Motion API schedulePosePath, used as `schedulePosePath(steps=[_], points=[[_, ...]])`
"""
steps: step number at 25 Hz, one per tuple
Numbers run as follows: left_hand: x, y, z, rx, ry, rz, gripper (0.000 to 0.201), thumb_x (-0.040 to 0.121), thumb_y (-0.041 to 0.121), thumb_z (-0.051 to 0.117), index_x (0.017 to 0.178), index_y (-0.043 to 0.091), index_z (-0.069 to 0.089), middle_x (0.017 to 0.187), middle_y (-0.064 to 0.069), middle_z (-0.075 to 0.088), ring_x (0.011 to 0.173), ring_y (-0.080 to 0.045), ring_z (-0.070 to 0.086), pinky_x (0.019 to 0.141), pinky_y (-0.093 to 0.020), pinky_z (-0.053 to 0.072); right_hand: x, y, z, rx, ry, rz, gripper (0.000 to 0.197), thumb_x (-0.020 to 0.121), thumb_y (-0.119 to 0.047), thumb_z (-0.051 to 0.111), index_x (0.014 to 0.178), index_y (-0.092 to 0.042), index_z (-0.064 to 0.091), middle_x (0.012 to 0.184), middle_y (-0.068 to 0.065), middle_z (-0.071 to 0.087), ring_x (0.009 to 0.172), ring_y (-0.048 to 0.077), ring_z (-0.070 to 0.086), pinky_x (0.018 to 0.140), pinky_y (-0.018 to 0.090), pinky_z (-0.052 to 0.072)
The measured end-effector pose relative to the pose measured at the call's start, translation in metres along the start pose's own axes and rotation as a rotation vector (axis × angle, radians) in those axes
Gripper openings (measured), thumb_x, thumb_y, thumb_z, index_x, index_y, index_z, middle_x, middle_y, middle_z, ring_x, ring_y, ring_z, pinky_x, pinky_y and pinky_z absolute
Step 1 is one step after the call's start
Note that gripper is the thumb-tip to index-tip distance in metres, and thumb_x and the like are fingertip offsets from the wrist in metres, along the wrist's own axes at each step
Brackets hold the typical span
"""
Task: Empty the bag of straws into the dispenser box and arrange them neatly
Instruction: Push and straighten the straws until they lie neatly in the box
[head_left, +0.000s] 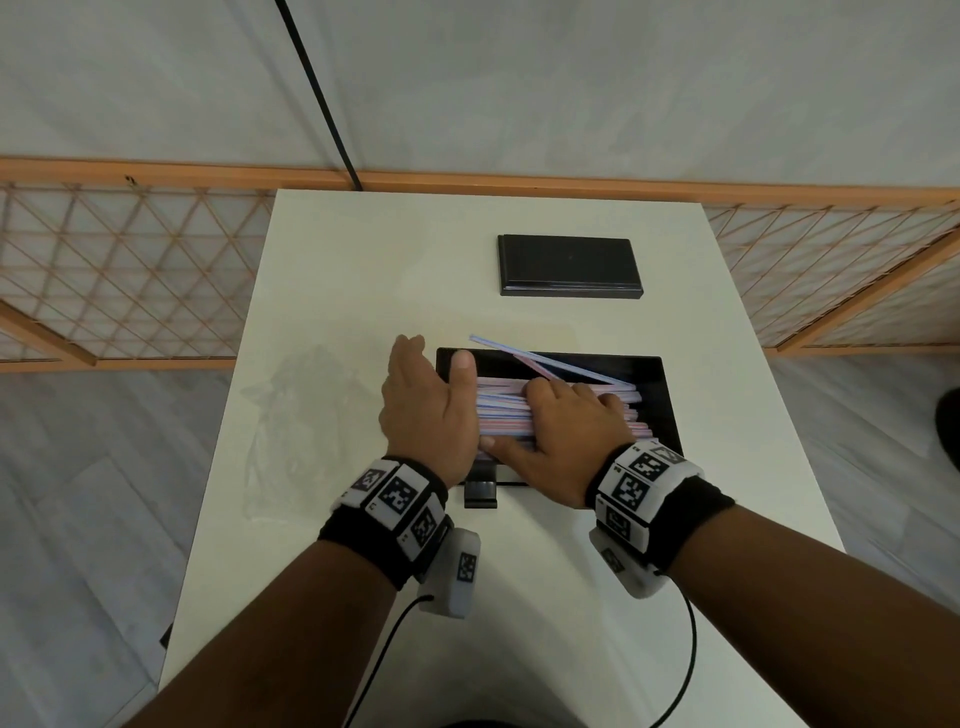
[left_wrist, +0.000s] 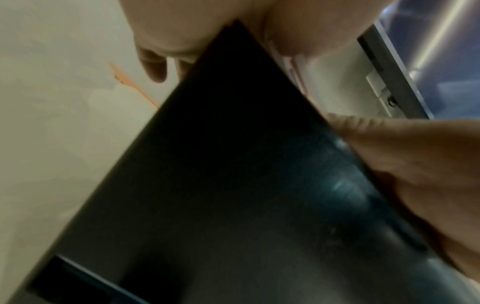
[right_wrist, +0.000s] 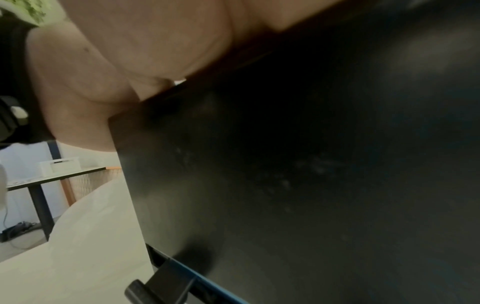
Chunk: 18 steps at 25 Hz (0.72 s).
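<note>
The black dispenser box (head_left: 667, 405) stands open at the table's middle, holding a heap of pink, blue and white striped straws (head_left: 503, 411). My left hand (head_left: 436, 356) lies straight-fingered against the box's left end, thumb over the rim touching the straw ends. My right hand (head_left: 548, 415) rests flat on top of the heap, fingers spread. Two straws (head_left: 545, 359) lie askew at the back, one poking over the rear left corner. The wrist views are filled by the box's dark walls (left_wrist: 233, 185) (right_wrist: 311, 185).
The crumpled clear bag (head_left: 296, 415) lies on the white table (head_left: 363, 270) left of the box. The black lid (head_left: 569, 265) sits flat behind it. A small black lever (head_left: 480, 493) juts from the box's front. An orange lattice fence (head_left: 130, 270) runs behind the table.
</note>
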<state>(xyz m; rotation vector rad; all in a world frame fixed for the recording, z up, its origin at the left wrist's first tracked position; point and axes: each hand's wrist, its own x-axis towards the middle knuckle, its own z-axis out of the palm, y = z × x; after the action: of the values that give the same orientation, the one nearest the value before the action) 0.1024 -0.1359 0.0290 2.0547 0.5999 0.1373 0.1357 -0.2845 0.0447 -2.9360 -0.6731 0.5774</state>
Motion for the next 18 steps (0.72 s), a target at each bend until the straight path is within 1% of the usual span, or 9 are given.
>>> schedulePosePath(steps=[1, 2, 5, 8, 10, 12, 14, 16, 18], points=[[0.001, 0.000, 0.001, 0.028, -0.039, -0.027, 0.089, 0.088, 0.064, 0.019, 0.157, 0.008, 0.019, 0.166, -0.010, 0.021, 0.150, -0.027, 0.023, 0.121, -0.042, 0.019, -0.001, 0.002, 0.000, 0.002, 0.004, -0.001, 0.085, 0.072, -0.089, 0.021, 0.121, -0.024, 0.044, 0.126, -0.001, 0.055, 0.115, 0.027, 0.051, 0.100, 0.051, 0.037], [0.001, 0.000, 0.001, 0.015, -0.050, -0.045, 0.090, 0.088, 0.065, 0.018, 0.159, 0.008, 0.013, 0.167, -0.010, 0.015, 0.152, -0.026, 0.019, 0.122, -0.041, 0.016, -0.001, 0.005, 0.000, 0.025, 0.018, -0.012, 0.084, 0.071, -0.088, 0.023, 0.122, -0.024, 0.044, 0.126, -0.001, 0.054, 0.114, 0.026, 0.050, 0.100, 0.051, 0.038], [0.005, 0.000, -0.001, -0.128, -0.009, -0.052, 0.090, 0.093, 0.067, 0.022, 0.159, 0.007, 0.010, 0.167, -0.011, 0.016, 0.152, -0.024, 0.021, 0.119, -0.032, 0.017, -0.005, 0.015, -0.001, 0.123, 0.088, -0.045, 0.083, 0.069, -0.088, 0.032, 0.122, -0.025, 0.045, 0.117, -0.004, 0.051, 0.108, 0.021, 0.048, 0.097, 0.047, 0.041], [0.009, -0.001, 0.003, -0.048, -0.107, -0.023, 0.094, 0.088, 0.066, 0.022, 0.158, 0.005, 0.008, 0.166, -0.013, 0.019, 0.151, -0.026, 0.024, 0.120, -0.034, 0.019, -0.009, 0.022, 0.003, 0.109, 0.083, -0.094, 0.083, 0.072, -0.087, 0.031, 0.124, -0.024, 0.047, 0.120, -0.005, 0.050, 0.111, 0.019, 0.045, 0.100, 0.042, 0.039], [0.012, 0.001, 0.002, -0.047, -0.074, 0.005, 0.090, 0.089, 0.064, 0.022, 0.158, 0.005, 0.014, 0.164, -0.014, 0.024, 0.149, -0.026, 0.028, 0.121, -0.035, 0.022, -0.011, 0.026, 0.002, 0.140, 0.124, -0.151, 0.082, 0.073, -0.085, 0.036, 0.125, -0.023, 0.049, 0.119, -0.006, 0.051, 0.110, 0.017, 0.045, 0.099, 0.041, 0.041], [0.014, 0.000, -0.002, -0.095, -0.010, 0.063, 0.081, 0.093, 0.059, 0.024, 0.155, 0.008, 0.025, 0.161, -0.010, 0.031, 0.147, -0.023, 0.031, 0.121, -0.034, 0.025, -0.009, 0.033, -0.004, 0.127, 0.153, -0.107, 0.091, 0.068, -0.090, 0.035, 0.127, -0.023, 0.049, 0.119, -0.005, 0.053, 0.109, 0.019, 0.047, 0.099, 0.043, 0.042], [0.012, 0.000, -0.005, -0.077, -0.079, 0.155, 0.072, 0.096, 0.055, 0.023, 0.152, 0.012, 0.034, 0.161, -0.006, 0.032, 0.149, -0.017, 0.028, 0.121, -0.030, 0.020, -0.006, 0.038, -0.008, 0.059, 0.077, 0.002, 0.107, 0.060, -0.099, 0.025, 0.134, -0.024, 0.043, 0.126, -0.003, 0.052, 0.116, 0.023, 0.047, 0.103, 0.047, 0.038], [0.011, -0.003, -0.003, 0.022, -0.194, 0.225, 0.070, 0.098, 0.054, 0.019, 0.151, 0.012, 0.040, 0.163, -0.006, 0.030, 0.151, -0.016, 0.024, 0.121, -0.026, 0.014, -0.005, 0.037, -0.007, 0.017, -0.032, 0.036, 0.117, 0.054, -0.103, 0.015, 0.140, -0.027, 0.036, 0.132, -0.002, 0.049, 0.121, 0.025, 0.045, 0.106, 0.050, 0.033], [0.010, -0.008, -0.001, 0.167, -0.206, 0.275, 0.076, 0.097, 0.058, 0.015, 0.149, 0.010, 0.043, 0.162, -0.009, 0.032, 0.150, -0.021, 0.026, 0.123, -0.033, 0.018, -0.006, 0.034, -0.006, -0.015, -0.090, 0.035, 0.121, 0.050, -0.104, 0.013, 0.142, -0.028, 0.036, 0.133, -0.002, 0.047, 0.122, 0.025, 0.043, 0.107, 0.051, 0.031]])
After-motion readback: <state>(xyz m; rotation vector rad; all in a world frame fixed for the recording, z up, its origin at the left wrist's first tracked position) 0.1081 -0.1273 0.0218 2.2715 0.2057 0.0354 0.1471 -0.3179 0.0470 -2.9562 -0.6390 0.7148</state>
